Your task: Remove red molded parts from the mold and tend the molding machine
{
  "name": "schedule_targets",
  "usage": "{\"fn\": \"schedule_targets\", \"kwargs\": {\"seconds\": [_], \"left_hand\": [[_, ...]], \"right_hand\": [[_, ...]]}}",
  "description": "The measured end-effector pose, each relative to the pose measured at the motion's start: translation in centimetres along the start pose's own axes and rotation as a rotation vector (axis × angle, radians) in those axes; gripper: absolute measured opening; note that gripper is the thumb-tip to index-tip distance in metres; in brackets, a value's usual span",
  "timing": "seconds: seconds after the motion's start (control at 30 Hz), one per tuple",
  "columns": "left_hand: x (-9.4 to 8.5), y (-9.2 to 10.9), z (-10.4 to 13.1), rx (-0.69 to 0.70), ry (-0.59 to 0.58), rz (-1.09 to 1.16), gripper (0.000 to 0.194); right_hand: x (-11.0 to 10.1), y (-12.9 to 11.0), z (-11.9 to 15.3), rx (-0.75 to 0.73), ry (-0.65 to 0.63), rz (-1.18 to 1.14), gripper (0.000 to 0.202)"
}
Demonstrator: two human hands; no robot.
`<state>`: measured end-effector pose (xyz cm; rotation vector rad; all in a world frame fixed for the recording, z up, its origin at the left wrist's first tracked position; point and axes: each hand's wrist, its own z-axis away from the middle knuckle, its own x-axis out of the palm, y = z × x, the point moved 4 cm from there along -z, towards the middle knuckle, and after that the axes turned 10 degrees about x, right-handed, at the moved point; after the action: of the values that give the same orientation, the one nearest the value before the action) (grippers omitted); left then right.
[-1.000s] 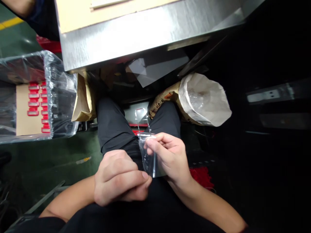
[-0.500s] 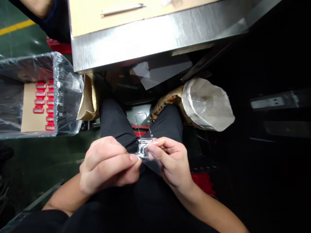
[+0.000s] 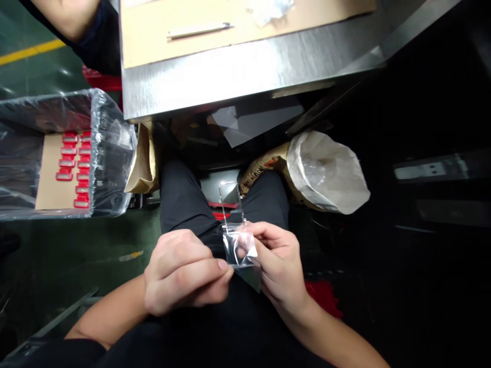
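Observation:
Above my lap, a small clear plastic bag (image 3: pixel 235 250) hangs between my two hands. My left hand (image 3: pixel 187 273) pinches its lower left edge between thumb and forefinger, the other fingers curled. Thumb and fingers of my right hand (image 3: pixel 278 260) are closed on the bag's right side. Two thin parallel metallic prongs (image 3: pixel 224 209) rise from the bag's upper edge, near my right fingertips; how they join inside the bag is too small to tell.
A steel table (image 3: pixel 230 71) with cardboard and a pen (image 3: pixel 199 30) lies ahead. At left, a plastic-lined box (image 3: pixel 111 153) holds several red parts (image 3: pixel 67 163). An open paper sack (image 3: pixel 333 174) stands right. A person's arm (image 3: pixel 72 15) shows at upper left.
Both hands have shifted slightly down and right in view. The bag is now spread flatter between them, and the prongs have moved with it.

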<state>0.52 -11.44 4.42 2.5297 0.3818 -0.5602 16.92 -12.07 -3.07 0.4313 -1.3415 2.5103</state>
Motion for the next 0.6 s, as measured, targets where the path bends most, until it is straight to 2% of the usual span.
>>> {"fn": "schedule_targets", "kwargs": {"seconds": [0.23,0.37,0.5,0.6], "left_hand": [[0.0,0.1,0.5,-0.01,-0.012,0.028,0.013],[0.7,-0.1,1.5,-0.047,-0.032,0.06,0.019],[2.9,-0.4,3.2,-0.099,-0.085,0.139,0.015],[4.9,-1.3,4.9,-0.214,-0.136,0.253,0.009]], "right_hand": [[0.0,0.0,0.2,0.003,0.0,0.003,0.013],[-0.2,0.3,-0.1,-0.004,0.02,0.025,0.011],[-1.0,0.6,-0.9,-0.131,0.153,0.052,0.008],[-1.6,1.0,-1.5,-0.181,0.222,0.047,0.003]]}}
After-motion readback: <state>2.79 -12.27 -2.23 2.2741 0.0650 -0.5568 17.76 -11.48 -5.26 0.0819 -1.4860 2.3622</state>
